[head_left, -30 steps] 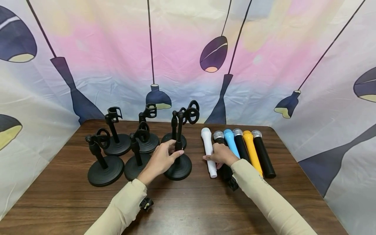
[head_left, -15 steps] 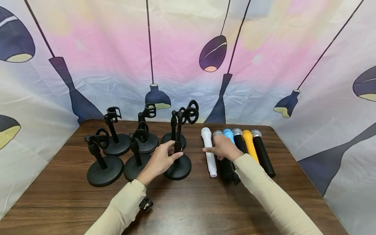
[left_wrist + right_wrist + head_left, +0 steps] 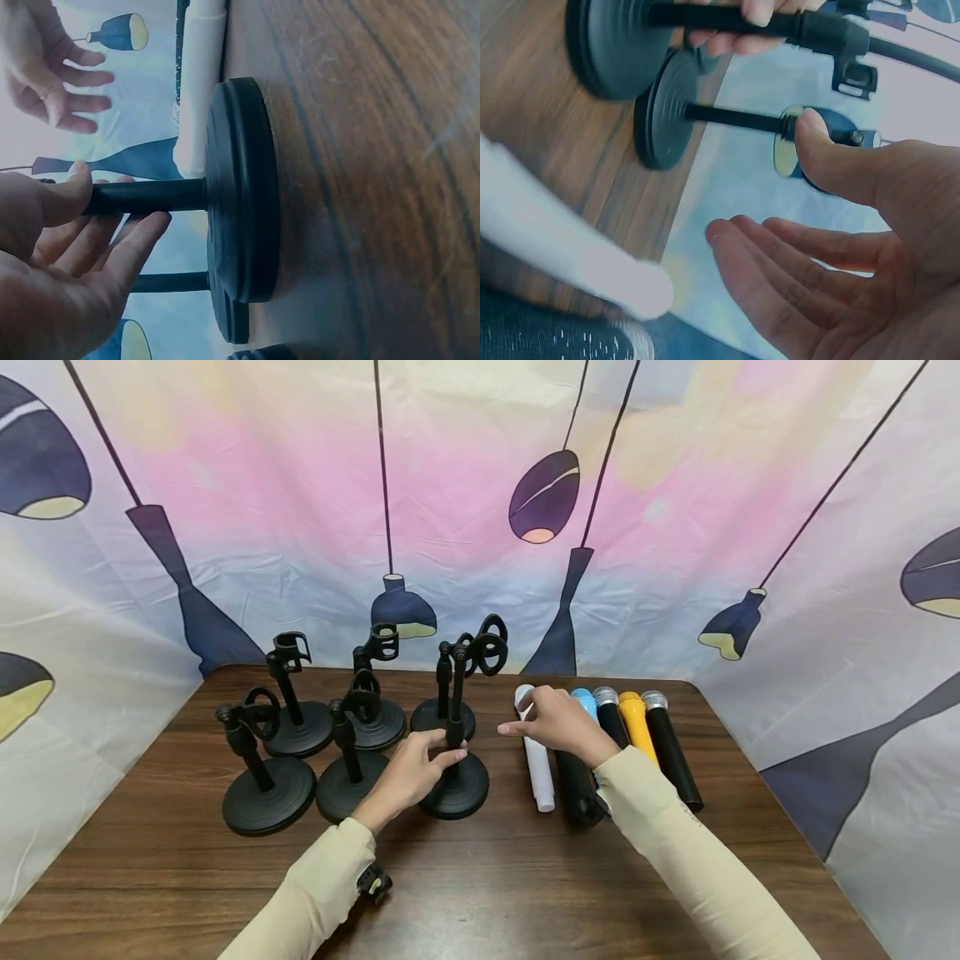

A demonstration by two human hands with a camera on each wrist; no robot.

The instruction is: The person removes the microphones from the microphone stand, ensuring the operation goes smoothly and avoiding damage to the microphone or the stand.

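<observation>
My left hand (image 3: 411, 772) grips the pole of a black desktop microphone stand (image 3: 461, 797), whose round base is on the table. In the left wrist view, the thumb and fingers curl about that pole (image 3: 150, 196). My right hand (image 3: 558, 722) hovers over the upper end of a white microphone (image 3: 540, 781). In the right wrist view its thumb and fingers are spread apart, with nothing between them. Beside the white one lies a black microphone (image 3: 576, 789), its head hidden behind the right hand.
Several other black stands, including a front-left one (image 3: 270, 797), are grouped at the left. Right of the hand lie a blue microphone (image 3: 583, 700), a black one (image 3: 613, 727), a yellow one (image 3: 639, 731) and another black one (image 3: 673, 760). A printed curtain (image 3: 465, 527) hangs behind the table.
My right hand has risen off the black microphone and shifted slightly left, over the white one. The left hand stays on the stand's pole.
</observation>
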